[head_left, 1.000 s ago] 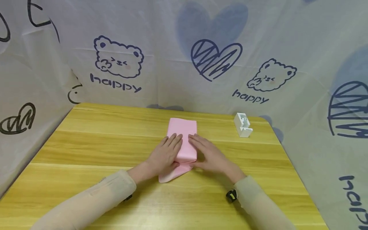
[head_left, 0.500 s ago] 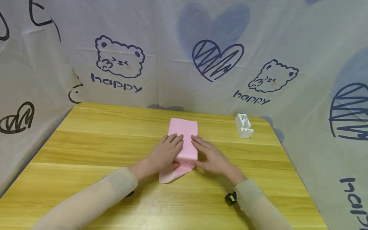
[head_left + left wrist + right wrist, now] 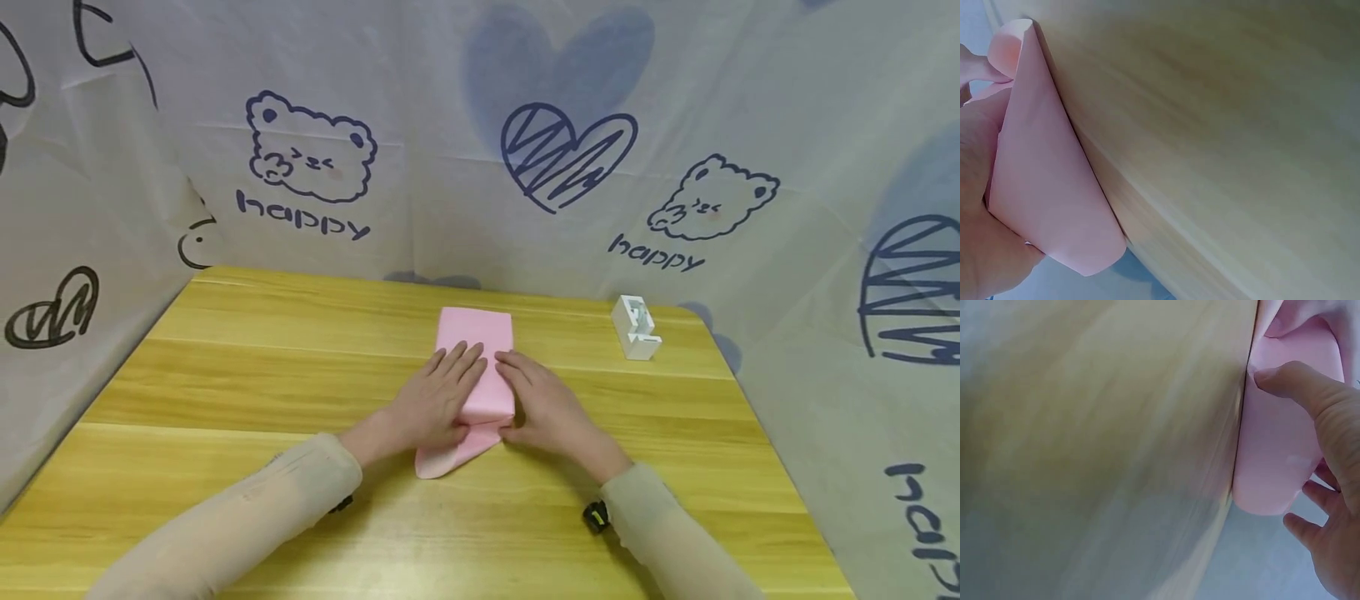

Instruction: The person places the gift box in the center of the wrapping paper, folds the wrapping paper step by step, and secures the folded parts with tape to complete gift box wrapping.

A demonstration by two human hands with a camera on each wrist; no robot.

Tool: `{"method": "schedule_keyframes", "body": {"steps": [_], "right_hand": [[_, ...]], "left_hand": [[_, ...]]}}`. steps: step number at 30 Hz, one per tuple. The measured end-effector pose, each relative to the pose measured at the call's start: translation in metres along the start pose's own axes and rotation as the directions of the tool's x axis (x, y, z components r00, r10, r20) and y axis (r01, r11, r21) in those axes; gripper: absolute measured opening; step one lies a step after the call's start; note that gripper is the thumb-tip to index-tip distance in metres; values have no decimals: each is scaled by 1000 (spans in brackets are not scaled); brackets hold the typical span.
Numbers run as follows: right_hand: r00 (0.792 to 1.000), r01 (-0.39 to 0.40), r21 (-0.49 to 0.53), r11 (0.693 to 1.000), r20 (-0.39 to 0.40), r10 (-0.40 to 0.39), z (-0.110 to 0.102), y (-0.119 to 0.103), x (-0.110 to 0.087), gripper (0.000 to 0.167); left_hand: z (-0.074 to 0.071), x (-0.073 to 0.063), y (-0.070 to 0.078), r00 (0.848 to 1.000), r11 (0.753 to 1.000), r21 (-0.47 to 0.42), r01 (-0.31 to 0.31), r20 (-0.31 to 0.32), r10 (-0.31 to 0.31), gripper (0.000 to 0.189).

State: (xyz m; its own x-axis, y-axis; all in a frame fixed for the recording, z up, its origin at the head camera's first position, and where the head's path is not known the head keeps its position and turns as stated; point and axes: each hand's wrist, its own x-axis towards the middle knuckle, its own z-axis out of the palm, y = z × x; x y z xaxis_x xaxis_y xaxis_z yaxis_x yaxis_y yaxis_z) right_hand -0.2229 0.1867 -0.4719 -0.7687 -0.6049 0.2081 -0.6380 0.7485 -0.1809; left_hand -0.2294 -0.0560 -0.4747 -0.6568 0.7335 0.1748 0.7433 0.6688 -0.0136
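Note:
A long box-shaped package covered in pink paper (image 3: 489, 392) lies in the middle of the wooden table, with a loose paper flap (image 3: 457, 457) spreading out at its near end. My left hand (image 3: 435, 400) rests flat along the package's left side, fingers straight on top and thumb at the near end. On the other side, my right hand (image 3: 551, 408) holds the right edge, fingertips on top and thumb against the near corner. The right wrist view shows that thumb (image 3: 1297, 384) pressing on the pink side face. In the left wrist view the flap (image 3: 1054, 181) stands out from the hand in a pointed fold.
A white tape dispenser (image 3: 636, 327) stands at the table's back right. Behind and beside the table (image 3: 247, 375) hangs a pale cloth (image 3: 435, 200) printed with hearts and bears.
My left fingers have straightened and slid slightly forward over the package top. The right hand has shifted a little along the right edge. The package stays nearly in place.

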Motion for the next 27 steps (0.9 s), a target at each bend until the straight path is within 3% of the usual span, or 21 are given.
{"method": "schedule_keyframes", "body": {"steps": [11,19,27], "right_hand": [[1000,-24,-57,998,17,25,2,-5,1,101],[999,-26,-9,1000,24,26,1,-5,1,102],[999,-32,-23,999,5,32,4,-7,-1,99]], "left_hand": [[1,-1,2,1000,1000,23,19,11,-19,99],[-1,-2,3,1000,999,32,27,14,-27,99],[-1,0,4,999,999,39,24,25,-25,100]]}}
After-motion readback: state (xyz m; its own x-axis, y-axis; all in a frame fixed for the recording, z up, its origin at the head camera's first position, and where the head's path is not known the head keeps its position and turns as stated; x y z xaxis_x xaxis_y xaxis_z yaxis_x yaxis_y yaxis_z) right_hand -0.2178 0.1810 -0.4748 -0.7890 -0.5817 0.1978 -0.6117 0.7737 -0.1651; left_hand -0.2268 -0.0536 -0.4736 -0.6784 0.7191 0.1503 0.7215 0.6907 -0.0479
